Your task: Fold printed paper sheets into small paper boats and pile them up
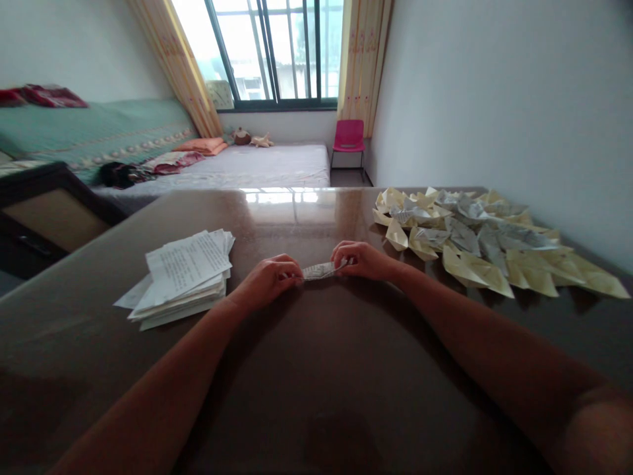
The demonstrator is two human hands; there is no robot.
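Left hand (277, 276) and right hand (362, 261), grips pinching opposite ends, held a folded, printed white paper (319, 270) right of a white paper stack (188, 270).

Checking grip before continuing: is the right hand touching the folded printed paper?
Touching: the head view shows the right hand pinching one end of the folded printed paper.

No wording is legible: lines of printed characters, too small to decipher, cover the top sheet (188, 264) of the paper stack (178, 309) at nine o'clock; unreadable print also marks the folded paper (318, 270) near centre and several paper boats (462, 235) at three o'clock.
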